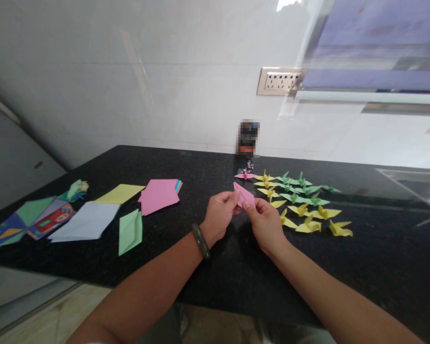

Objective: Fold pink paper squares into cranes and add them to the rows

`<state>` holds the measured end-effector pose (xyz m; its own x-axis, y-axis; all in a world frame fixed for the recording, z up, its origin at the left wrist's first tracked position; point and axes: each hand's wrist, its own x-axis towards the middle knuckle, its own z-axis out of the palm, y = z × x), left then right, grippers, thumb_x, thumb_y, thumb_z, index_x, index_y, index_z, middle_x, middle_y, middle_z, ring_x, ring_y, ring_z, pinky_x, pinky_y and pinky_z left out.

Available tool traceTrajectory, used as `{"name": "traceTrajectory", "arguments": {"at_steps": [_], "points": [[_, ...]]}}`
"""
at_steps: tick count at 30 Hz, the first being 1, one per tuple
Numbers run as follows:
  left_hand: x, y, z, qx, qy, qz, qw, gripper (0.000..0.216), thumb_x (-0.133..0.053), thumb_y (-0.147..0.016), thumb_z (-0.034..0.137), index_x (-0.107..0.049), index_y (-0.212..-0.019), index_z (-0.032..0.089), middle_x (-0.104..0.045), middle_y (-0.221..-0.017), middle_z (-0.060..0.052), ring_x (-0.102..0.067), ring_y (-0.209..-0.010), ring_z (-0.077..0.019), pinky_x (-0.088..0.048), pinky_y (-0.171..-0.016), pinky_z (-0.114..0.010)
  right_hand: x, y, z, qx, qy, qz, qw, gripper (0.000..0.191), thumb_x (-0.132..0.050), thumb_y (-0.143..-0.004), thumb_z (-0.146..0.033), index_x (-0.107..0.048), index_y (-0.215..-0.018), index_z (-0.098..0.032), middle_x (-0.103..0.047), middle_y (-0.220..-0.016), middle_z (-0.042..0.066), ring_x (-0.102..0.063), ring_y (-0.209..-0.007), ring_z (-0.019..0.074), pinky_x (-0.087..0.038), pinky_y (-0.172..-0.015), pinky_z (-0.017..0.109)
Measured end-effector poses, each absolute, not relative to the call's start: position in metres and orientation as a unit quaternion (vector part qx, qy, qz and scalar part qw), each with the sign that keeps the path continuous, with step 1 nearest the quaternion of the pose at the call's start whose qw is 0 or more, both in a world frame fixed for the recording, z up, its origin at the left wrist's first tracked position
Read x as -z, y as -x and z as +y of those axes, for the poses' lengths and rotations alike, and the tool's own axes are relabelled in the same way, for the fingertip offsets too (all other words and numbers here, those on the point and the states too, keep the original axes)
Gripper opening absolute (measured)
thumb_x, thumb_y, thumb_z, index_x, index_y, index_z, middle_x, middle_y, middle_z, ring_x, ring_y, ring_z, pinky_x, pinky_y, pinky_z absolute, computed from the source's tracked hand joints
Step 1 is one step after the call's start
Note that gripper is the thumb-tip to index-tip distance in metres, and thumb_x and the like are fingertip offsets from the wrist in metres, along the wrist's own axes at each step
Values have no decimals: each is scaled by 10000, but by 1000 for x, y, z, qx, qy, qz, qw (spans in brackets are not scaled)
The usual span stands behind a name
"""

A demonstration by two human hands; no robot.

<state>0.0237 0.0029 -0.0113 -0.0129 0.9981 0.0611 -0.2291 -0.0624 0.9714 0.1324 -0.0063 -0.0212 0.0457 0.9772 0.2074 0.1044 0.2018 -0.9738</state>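
A folded piece of pink origami paper [244, 193] is held up over the black countertop [215, 282], its point tilted to the upper left. My left hand [221, 212] pinches its left edge, with a dark bangle on the wrist. Closed on its lower right corner is my right hand [268, 224], thumb on top. Just beyond the hands lies a finished pink paper crane [245, 176]. To the right sit several yellow paper cranes [309, 224] and several green paper cranes [313, 199] in loose rows; my right hand hides part of the nearest ones.
On the left lie a stack of pink paper [159, 196], yellow paper [121, 193], white sheets [88, 222], a folded green paper [131, 231] and colourful patterned packaging [36, 220]. A blurred-out dark object [248, 138] leans against the tiled wall [186, 95], near a socket panel [279, 81].
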Motion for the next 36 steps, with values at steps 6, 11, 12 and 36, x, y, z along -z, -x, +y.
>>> {"name": "traceTrajectory", "arguments": {"at_steps": [6,11,12,36], "points": [[11,-19,4,-568,-507,448,469,240,-600,-695,323,-557,-569,123,-482,-515,28,-418,-510,-77,-347,-517,-218,16,-138,-6,-359,490,-624,491,268,-535,-781,-400,-594,-686,-157,-575,-621,10,-485,-576,130,-371,-544,247],[7,-20,2,-558,-522,462,449,226,-578,-705,299,-545,-566,124,-461,-508,33,-394,-501,-73,-326,-499,-213,12,-138,-7,-278,509,-674,457,278,-505,-797,-360,-522,-599,-166,-474,-530,-21,-402,-510,111,-300,-483,236],[6,-20,2,-560,-522,459,451,226,-573,-709,300,-538,-570,126,-463,-516,32,-396,-504,-72,-329,-499,-211,12,-137,-7,-280,502,-679,456,261,-501,-800,-352,-534,-622,-164,-495,-549,-15,-418,-524,115,-311,-492,237],[-2,-3,11,-473,-467,410,625,188,-567,-751,260,-528,-638,115,-532,-538,14,-470,-428,-50,-372,-459,-186,8,-160,8,-416,429,-633,492,190,-611,-739,-339,-555,-788,-164,-542,-623,-16,-481,-502,91,-400,-486,229]]}}
